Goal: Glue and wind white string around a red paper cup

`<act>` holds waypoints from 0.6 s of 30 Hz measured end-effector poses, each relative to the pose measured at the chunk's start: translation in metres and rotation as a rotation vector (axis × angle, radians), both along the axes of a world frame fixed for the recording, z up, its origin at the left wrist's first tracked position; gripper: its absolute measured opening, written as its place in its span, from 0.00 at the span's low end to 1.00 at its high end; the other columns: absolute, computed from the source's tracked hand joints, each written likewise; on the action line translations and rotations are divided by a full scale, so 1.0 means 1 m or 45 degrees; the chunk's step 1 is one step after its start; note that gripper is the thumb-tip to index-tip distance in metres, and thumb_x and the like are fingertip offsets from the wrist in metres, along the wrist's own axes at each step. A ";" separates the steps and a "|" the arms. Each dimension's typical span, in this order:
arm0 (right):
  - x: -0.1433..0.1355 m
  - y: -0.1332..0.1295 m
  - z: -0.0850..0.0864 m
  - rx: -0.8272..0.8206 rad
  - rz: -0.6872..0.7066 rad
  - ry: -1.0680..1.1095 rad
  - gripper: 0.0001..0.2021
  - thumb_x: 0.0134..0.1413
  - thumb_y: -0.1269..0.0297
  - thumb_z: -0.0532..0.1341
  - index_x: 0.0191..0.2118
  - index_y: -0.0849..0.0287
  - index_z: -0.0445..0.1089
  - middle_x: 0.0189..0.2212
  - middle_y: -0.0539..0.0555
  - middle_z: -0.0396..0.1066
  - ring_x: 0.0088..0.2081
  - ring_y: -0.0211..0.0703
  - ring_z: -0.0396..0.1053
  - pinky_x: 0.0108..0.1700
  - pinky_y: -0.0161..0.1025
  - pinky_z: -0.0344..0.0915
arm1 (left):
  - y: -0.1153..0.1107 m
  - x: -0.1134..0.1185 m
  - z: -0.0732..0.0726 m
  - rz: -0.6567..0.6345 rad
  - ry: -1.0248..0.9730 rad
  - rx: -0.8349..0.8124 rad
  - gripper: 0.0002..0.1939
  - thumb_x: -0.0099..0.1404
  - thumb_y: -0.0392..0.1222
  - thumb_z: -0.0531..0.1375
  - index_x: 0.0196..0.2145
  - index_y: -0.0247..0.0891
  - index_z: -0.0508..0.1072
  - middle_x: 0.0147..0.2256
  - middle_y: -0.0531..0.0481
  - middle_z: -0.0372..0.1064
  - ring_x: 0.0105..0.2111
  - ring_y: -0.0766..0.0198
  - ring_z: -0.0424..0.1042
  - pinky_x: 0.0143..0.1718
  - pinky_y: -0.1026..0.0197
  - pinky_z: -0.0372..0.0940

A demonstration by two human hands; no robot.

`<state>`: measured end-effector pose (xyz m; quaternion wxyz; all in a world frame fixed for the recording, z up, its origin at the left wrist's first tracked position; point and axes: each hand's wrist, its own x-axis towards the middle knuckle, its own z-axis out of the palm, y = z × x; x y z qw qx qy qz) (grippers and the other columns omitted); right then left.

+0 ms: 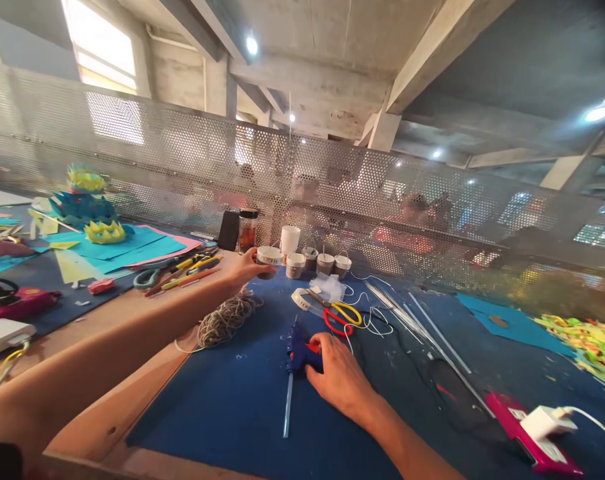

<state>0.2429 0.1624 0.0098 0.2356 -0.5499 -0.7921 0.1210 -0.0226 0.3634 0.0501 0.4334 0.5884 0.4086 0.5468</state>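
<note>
My left hand (251,268) reaches far forward, its fingers closed round a small white-rimmed tub (270,255). Several similar tubs (295,265) stand just right of it, some with a thin stick poking out. Close to me, my right hand (338,372) grips the handle of a dark blue glue gun (297,352) with a red trigger. Its nozzle points away from me, and a clear glue stick (288,407) sticks out of its rear. Scissors (341,315) with red and yellow handles lie beyond my right hand. A bundle of grey cord (227,321) lies below my left forearm.
A white cup (290,241), a lidded jar (248,232) and a phone (228,231) stand by the perforated metal screen (192,167). Pliers and cutters (182,270) lie left. Wires (397,310) and a pink power strip (530,433) lie right. People sit beyond the screen.
</note>
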 end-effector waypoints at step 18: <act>0.000 0.000 0.000 0.023 0.005 0.039 0.15 0.52 0.68 0.62 0.47 0.56 0.67 0.46 0.56 0.73 0.50 0.54 0.70 0.55 0.51 0.65 | 0.052 0.029 -0.022 -0.083 0.144 -0.044 0.17 0.71 0.46 0.59 0.52 0.33 0.71 0.50 0.45 0.70 0.46 0.51 0.73 0.45 0.49 0.72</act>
